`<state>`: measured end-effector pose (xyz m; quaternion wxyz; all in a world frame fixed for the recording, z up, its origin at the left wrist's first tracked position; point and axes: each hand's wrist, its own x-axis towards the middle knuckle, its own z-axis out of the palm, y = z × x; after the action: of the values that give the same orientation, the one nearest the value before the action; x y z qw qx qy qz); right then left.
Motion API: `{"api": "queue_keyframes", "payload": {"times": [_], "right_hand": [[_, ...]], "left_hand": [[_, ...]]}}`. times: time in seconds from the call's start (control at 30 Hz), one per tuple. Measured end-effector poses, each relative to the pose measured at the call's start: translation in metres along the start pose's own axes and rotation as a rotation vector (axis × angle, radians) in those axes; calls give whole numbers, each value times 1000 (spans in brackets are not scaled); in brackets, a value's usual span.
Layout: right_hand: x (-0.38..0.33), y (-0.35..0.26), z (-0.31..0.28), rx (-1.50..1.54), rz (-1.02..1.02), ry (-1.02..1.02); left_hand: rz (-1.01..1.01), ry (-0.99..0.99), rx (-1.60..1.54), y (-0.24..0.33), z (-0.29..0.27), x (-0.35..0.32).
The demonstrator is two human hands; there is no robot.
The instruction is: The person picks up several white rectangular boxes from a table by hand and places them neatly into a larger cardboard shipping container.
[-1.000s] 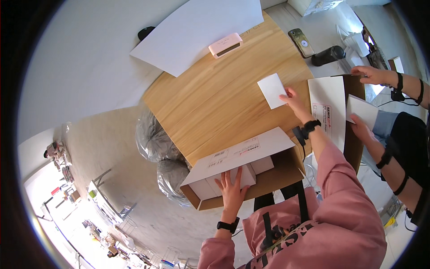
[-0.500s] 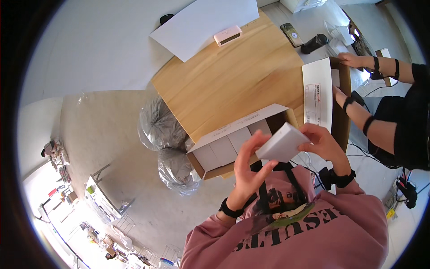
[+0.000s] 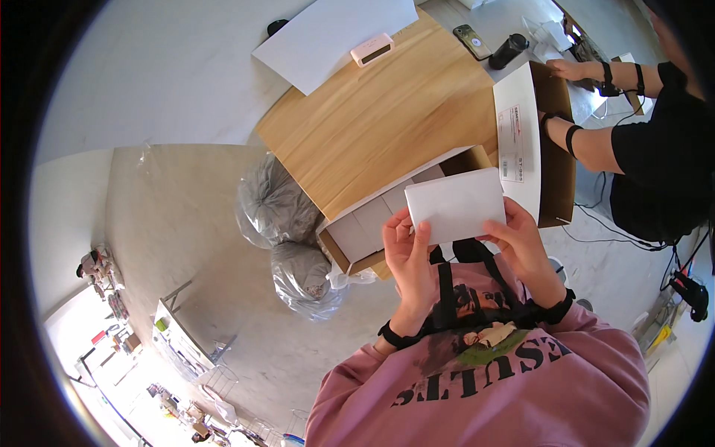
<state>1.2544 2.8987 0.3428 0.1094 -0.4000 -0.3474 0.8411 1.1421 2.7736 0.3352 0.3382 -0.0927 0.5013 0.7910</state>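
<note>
A flat white box (image 3: pixel 456 206) is held up in front of my chest, its broad blank face turned upward. My left hand (image 3: pixel 408 257) grips its left end, thumb on the near edge and fingers behind. At the right end my right hand (image 3: pixel 525 242) pinches it between thumb and fingers. Just beyond, a long open cardboard carton (image 3: pixel 356 262) sits at the table's near edge, with several white boxes (image 3: pixel 376 216) standing in a row inside it. The carton's right part is partly covered by the held box.
The wooden table (image 3: pixel 372 112) carries a pink digital clock (image 3: pixel 372 50) and a white sheet (image 3: pixel 335 41). To the right, a co-worker's hands (image 3: pixel 566 71) reach into a larger open carton (image 3: pixel 555 175). A phone (image 3: pixel 472 42) and black bottle (image 3: pixel 509 51) lie beyond. Grey trash bags (image 3: pixel 275 201) stand left.
The white box has been turned so its broad face shows, and my left hand has closed onto its end. The co-worker's arm has moved deeper into the larger carton.
</note>
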Motion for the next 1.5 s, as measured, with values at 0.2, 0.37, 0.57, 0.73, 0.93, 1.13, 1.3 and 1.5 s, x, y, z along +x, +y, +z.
{"api": "queue_keyframes", "payload": {"times": [0.2, 0.37, 0.57, 0.73, 0.93, 1.13, 1.3, 1.5], "right_hand": [[-2, -4, 1, 136, -114, 91], [-12, 2, 3, 137, -88, 86], [-17, 6, -2, 62, -57, 131], [-18, 19, -23, -88, 3, 218], [-18, 23, -33, -98, 68, 179], [-21, 14, -23, -106, -77, 60], [-37, -2, -5, -343, -159, -110], [-37, -5, -6, -461, -122, -165]], "left_hand": [[-132, -219, 174, 5, -12, -10], [-164, -341, 187, -13, -14, -23], [-131, -430, 321, -15, -10, -25], [-178, -524, 560, -28, -24, -22], [15, -635, 820, -33, -28, -19], [212, -563, 969, -29, -33, -19], [321, -537, 1045, -31, -48, -22], [355, -498, 1000, -39, -54, -27]]}}
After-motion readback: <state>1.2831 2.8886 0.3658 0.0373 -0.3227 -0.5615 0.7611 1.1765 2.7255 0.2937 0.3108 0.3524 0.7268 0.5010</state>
